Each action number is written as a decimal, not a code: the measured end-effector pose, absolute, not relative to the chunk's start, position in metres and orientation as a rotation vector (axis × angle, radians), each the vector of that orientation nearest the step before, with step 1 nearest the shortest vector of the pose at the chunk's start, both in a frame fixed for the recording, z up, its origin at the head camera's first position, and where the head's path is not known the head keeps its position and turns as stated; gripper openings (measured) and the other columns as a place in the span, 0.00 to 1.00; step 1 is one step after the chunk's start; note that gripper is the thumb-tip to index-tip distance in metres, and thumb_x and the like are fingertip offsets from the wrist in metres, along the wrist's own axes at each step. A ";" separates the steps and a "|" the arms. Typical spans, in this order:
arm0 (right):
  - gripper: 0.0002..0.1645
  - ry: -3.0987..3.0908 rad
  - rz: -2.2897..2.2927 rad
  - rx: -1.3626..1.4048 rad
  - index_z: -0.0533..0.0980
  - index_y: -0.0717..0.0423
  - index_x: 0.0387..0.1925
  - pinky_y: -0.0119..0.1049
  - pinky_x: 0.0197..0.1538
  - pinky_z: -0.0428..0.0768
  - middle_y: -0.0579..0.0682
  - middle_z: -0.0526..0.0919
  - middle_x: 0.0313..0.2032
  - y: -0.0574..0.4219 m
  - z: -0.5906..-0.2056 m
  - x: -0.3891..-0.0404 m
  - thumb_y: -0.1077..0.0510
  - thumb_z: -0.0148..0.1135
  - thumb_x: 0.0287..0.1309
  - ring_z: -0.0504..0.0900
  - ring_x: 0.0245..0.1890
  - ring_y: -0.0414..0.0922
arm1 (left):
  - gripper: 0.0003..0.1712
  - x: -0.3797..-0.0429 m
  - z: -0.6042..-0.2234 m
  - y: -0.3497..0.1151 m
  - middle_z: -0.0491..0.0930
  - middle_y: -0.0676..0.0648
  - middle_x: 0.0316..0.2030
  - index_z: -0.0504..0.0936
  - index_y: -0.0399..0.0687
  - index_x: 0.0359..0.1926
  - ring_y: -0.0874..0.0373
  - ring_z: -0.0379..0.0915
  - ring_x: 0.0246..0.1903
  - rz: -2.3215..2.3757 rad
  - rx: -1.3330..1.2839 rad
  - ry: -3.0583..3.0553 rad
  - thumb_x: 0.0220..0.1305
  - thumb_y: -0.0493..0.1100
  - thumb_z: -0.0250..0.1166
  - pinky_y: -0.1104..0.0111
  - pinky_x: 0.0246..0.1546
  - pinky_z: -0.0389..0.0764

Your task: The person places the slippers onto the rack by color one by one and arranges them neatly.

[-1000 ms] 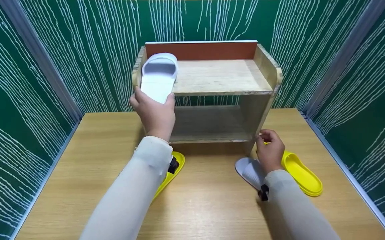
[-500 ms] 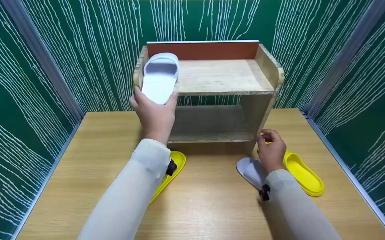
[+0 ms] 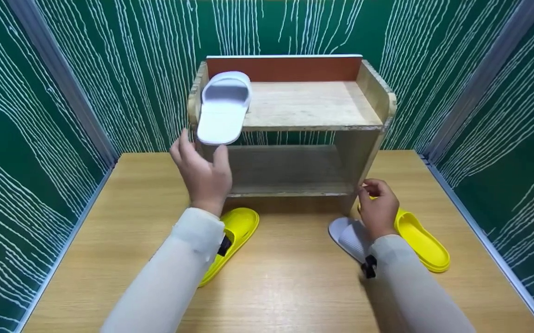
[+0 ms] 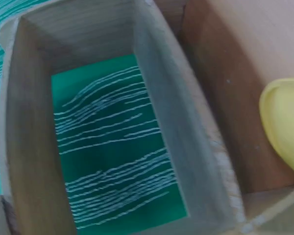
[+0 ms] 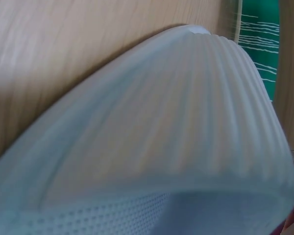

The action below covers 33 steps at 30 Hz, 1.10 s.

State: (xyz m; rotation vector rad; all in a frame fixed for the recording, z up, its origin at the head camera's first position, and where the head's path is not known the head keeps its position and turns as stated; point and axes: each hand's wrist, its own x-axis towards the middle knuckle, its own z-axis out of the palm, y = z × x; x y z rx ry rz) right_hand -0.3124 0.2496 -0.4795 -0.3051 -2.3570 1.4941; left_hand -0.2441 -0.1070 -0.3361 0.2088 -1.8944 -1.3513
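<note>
A white slipper (image 3: 225,108) lies at the left end of the top shelf of a small wooden shoe rack (image 3: 313,104), its heel jutting past the front edge. Just below that heel, my left hand (image 3: 204,178) has its fingers spread and holds nothing. My right hand (image 3: 378,206) is by the rack's lower right side panel with fingers curled; whether they grip the panel is unclear. Beneath it on the table is another white slipper (image 3: 348,236), its ribbed strap (image 5: 186,112) close up in the right wrist view. The left wrist view shows the rack's frame (image 4: 181,117).
A yellow slipper (image 3: 244,222) lies under my left forearm, partly covered by it. Another yellow slipper (image 3: 422,240) lies right of my right hand. The rack's lower shelf (image 3: 290,171) faces me. Green walls with white streaks (image 3: 290,27) enclose the wooden table (image 3: 276,286).
My left hand has let go of the white slipper's heel and drawn down and slightly left, its fingers spreading. The slipper stays on the top shelf. My right hand keeps its place.
</note>
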 end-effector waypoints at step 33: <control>0.27 -2.470 1.457 -0.161 0.74 0.50 0.70 0.43 0.68 0.76 0.51 0.83 0.60 0.260 -0.477 -0.303 0.50 0.63 0.75 0.75 0.61 0.50 | 0.27 -0.247 -0.429 -0.155 0.69 0.47 0.69 0.69 0.46 0.72 0.55 0.65 0.67 -1.568 0.280 -1.920 0.76 0.41 0.64 0.63 0.77 0.63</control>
